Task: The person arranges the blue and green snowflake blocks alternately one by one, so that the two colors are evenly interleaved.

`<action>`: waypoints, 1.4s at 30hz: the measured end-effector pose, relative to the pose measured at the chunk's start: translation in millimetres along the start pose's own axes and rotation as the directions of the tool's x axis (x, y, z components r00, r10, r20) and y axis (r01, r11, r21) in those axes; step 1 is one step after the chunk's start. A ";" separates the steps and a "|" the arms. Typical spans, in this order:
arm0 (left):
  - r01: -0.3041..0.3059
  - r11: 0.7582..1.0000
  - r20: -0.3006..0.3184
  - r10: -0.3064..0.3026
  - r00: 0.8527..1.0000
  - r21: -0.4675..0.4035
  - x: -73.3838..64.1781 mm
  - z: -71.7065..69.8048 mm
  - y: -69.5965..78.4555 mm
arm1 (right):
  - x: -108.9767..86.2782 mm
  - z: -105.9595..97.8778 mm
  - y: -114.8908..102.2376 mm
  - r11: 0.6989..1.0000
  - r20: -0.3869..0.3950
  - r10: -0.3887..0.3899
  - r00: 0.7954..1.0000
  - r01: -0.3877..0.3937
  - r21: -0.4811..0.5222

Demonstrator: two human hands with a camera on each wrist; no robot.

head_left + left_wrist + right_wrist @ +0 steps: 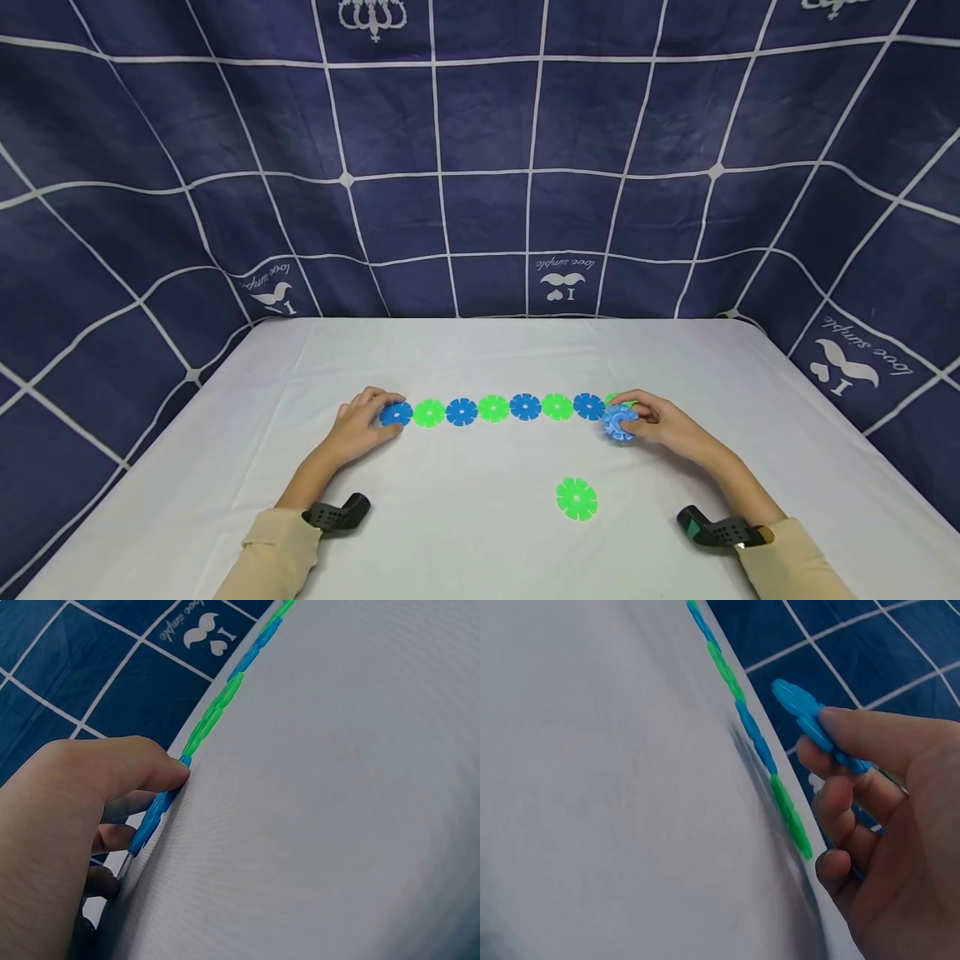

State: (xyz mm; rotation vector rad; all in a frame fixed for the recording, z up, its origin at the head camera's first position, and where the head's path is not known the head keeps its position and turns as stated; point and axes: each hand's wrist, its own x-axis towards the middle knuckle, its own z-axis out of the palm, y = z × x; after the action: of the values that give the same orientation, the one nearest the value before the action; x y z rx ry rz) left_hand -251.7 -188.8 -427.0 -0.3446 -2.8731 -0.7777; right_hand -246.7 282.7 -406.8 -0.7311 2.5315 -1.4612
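Several flat plastic discs with notched rims, blue and green by turns, lie in a row across the table, edge to edge. At the row's left end, my left hand (363, 425) grips a blue notched disc (396, 414) between thumb and fingers, flat on the cloth; the left wrist view shows the thumb on its rim. My right hand (663, 425) pinches another blue notched disc (802, 709), tilted and raised off the table. In the head view this disc and the fingers partly cover the green disc (789, 817) ending the row on the right.
A single green disc (577, 499) lies apart, nearer to me than the row. White cloth covers the table (450, 517). A dark blue curtain (487, 208) with white grid lines hangs behind the table and along both sides.
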 end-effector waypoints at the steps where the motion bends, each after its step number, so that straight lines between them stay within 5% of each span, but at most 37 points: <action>1: 0.000 1.000 -0.001 0.000 1.000 -0.002 0.0 -0.1 0.0 | -0.2 -1.7 1.9 1.000 -0.028 0.012 1.000 -0.012 0.009; 5: -0.006 1.000 -0.003 0.006 1.000 -0.011 -0.3 0.0 -0.2 | -2.1 -6.7 9.1 0.997 -0.164 0.071 0.984 -0.069 0.016; 12: -0.022 1.000 -0.005 0.022 1.000 -0.005 -0.4 -0.8 -1.0 | -4.4 -10.8 16.1 0.991 -0.400 0.091 0.912 -0.124 -0.056; 21: -0.016 1.000 -0.001 0.016 1.000 -0.009 -0.5 1.1 -2.5 | -7.0 -10.3 24.1 0.931 -0.497 0.105 0.861 -0.261 -0.256; 31: -0.015 1.000 -0.005 0.015 1.000 -0.004 0.1 1.7 -2.6 | -6.0 -11.4 27.4 0.878 -0.497 0.137 0.857 -0.337 -0.339; 42: -0.020 1.000 -0.007 0.020 1.000 0.000 0.0 1.7 -3.4 | -7.8 -8.7 29.1 0.860 -0.477 0.181 0.860 -0.374 -0.348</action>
State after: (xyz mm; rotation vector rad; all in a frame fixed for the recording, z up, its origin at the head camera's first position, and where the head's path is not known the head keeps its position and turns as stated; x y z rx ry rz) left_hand -252.7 -190.8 -430.1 -0.3700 -2.8588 -0.7733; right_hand -252.9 305.1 -427.7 -0.0381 3.1809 -1.0585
